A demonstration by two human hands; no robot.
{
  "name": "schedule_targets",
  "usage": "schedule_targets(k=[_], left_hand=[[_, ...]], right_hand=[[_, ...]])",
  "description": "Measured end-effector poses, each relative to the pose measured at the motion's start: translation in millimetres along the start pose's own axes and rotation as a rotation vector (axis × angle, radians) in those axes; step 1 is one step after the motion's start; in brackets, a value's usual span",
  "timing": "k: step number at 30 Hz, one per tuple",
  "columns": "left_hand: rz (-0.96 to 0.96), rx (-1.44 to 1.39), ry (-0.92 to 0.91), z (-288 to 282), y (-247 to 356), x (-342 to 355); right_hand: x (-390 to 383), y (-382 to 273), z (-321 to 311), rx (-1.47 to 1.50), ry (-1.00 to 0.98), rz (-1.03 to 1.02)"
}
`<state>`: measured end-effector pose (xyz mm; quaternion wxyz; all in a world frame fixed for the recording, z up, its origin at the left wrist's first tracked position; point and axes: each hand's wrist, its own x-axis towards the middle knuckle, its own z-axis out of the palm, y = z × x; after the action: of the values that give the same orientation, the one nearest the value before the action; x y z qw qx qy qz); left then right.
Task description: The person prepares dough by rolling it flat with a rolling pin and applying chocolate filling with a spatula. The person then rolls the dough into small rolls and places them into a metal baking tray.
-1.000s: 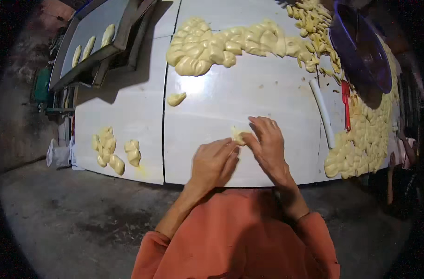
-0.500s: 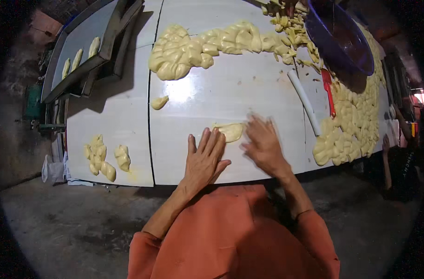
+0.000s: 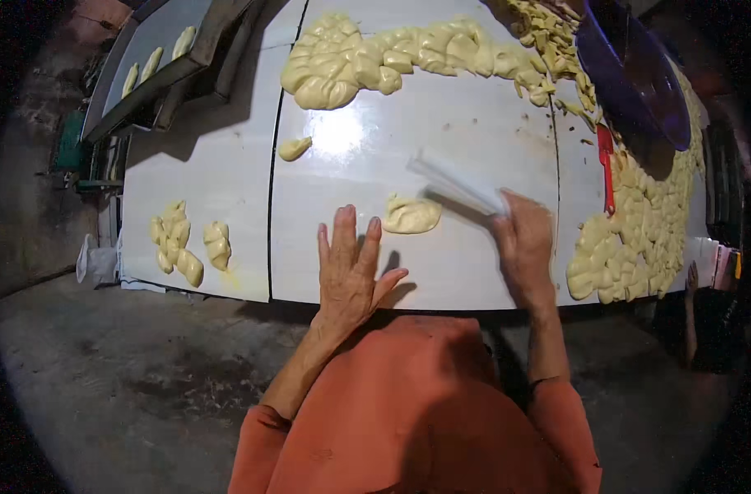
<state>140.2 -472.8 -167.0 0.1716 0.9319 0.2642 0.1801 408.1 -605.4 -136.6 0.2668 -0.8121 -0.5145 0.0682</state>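
White rod [image 3: 458, 182] lifted, dough [image 3: 413, 216] beside left fingers [image 3: 343, 229]

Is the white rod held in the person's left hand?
No, the right hand grips the white rod, while the left hand is spread open with nothing in it.

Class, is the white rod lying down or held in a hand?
Held: the right hand grips one end of the blurred white rod.
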Motion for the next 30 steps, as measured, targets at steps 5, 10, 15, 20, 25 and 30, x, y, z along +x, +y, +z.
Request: schedule_targets(k=[5,10,15,20,25,30], left_hand=[[-0.129,0.251,-0.113,6.1,1.8,18.9],[-0.239,0.151,-0.130,12.5,-15.0,61.4],[-0.225,0.194,-0.080,28.7,-48.4,127.4],[-0.184,0.172,0.025,38.4,-81.7,190.1],[-0.056,0.110,-0.030,34.2,-79.7,173.0],[0.031,-0.016,-0.057,2.2,-54.2,147.3]], right_hand=[[9.3,-32.8,46.1,-0.162,-0.257,-0.208],[34.2,-29.6,65.2,-0.312,-0.226,-0.075],[100.3,-24.2,92.4,-0.493,-0.081,0.064],[161.6,-17.5,80.0,-0.213,-0.003,-0.019],[116.6,-2.5,62.9,-0.035,-0.312,-0.327],[88.7,-24.2,31.2,0.039,-0.233,-0.345]])
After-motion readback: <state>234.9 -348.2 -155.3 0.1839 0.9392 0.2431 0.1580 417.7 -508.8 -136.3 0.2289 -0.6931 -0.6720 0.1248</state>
